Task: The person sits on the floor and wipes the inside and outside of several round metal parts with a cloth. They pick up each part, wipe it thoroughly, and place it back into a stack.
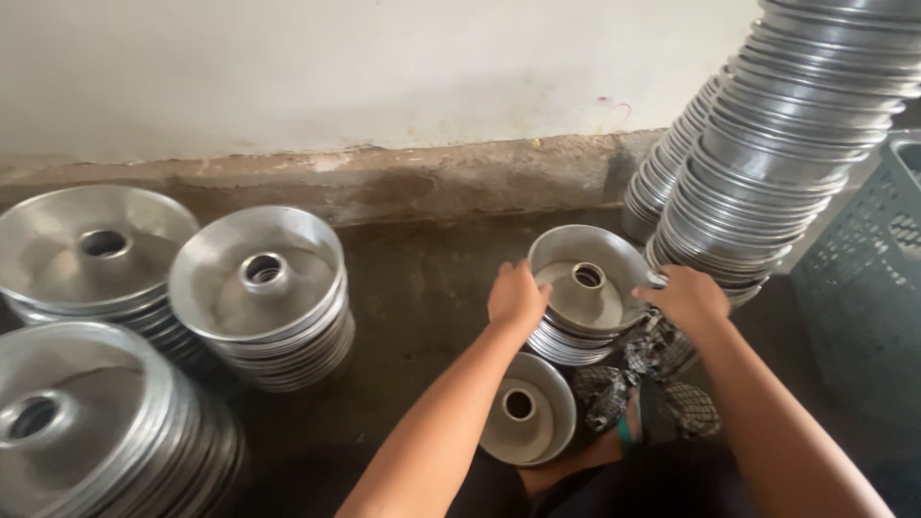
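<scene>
A short stack of round aluminium ring pans (581,290), each with a hollow centre tube, sits on the floor in front of me. My left hand (515,296) grips the left rim of the stack. On the opposite rim, my right hand (687,295) holds the right side. Just below the stack, a single smaller ring pan (526,410) rests near my left forearm. A patterned black-and-white cloth (641,382) lies under my right wrist.
Three stacks of larger ring pans stand at the left (261,290) (88,249) (91,432). Tall leaning stacks of pans (767,144) rise at the upper right. A grey-green plastic crate (863,278) stands at the right edge. A white wall with a concrete base runs behind.
</scene>
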